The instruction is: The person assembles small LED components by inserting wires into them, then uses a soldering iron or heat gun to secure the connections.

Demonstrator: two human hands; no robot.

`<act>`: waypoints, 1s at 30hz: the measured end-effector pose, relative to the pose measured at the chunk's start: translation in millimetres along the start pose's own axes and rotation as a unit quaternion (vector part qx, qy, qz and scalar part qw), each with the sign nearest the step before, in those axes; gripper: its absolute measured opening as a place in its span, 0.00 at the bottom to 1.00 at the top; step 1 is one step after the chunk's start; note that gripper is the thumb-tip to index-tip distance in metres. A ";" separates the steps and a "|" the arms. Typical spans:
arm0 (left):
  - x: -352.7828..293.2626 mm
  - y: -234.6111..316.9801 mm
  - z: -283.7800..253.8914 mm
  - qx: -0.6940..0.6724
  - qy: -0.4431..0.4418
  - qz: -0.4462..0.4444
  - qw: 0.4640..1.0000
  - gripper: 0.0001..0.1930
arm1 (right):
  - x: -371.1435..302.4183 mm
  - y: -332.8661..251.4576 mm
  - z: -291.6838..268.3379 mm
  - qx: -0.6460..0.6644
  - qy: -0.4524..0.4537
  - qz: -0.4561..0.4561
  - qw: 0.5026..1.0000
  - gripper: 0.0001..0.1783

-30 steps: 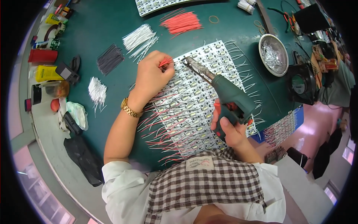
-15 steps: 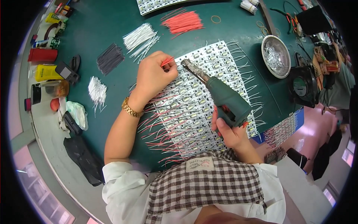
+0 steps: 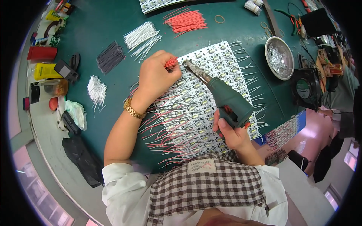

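My left hand (image 3: 158, 73) is closed around a small bunch of red wires (image 3: 171, 63), above the far left corner of a white LED circuit board panel (image 3: 207, 107). In my right hand (image 3: 234, 135) is a dark green soldering gun (image 3: 230, 98), gripped by its handle. Its stained metal tip points toward my left fingers, near the panel's top left edge. Short red and white wires stick out along the panel's left side, and white ones along the right. My left fingertips are partly hidden behind the hand.
Beyond the panel lie piles of red wires (image 3: 185, 21), white wires (image 3: 140, 35) and black wires (image 3: 110, 57). More white pieces (image 3: 97, 90) lie at left. A metal bowl with silvery bits (image 3: 268, 60) and a black fan (image 3: 304, 88) stand at right.
The red bunch shows a little more and points differently between my left fingers. My right hand and the soldering gun have barely moved; the view shifts slightly.
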State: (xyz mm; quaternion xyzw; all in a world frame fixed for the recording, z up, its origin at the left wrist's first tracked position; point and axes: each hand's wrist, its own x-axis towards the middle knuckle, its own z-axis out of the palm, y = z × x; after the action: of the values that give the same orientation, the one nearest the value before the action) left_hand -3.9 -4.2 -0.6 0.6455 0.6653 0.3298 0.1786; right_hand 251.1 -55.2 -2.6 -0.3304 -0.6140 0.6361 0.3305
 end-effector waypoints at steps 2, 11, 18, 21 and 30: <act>0.1 0.8 0.8 0.004 0.002 0.000 1.000 0.04 | 0.9 0.5 -0.5 0.000 0.000 -0.001 1.000 0.15; -0.5 0.0 1.8 0.016 0.014 0.014 1.000 0.03 | 0.1 -1.3 -1.5 -0.034 -0.008 -0.002 0.999 0.12; 1.4 1.4 1.3 0.005 -0.001 -0.006 1.000 0.04 | 1.2 -3.7 0.8 -0.012 0.033 0.018 0.999 0.10; 2.6 1.1 0.3 0.001 -0.006 -0.011 1.000 0.04 | 2.3 -1.6 -0.3 0.028 0.037 0.028 0.999 0.11; 2.5 1.5 -0.4 0.001 -0.009 -0.020 1.000 0.04 | -6.2 8.7 -1.3 0.061 0.026 -0.002 0.998 0.15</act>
State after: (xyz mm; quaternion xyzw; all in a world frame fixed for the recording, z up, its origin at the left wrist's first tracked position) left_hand -3.2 -1.9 1.1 0.6352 0.6768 0.3195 0.1909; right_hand 255.5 -59.8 -11.2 -0.3246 -0.5656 0.6633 0.3672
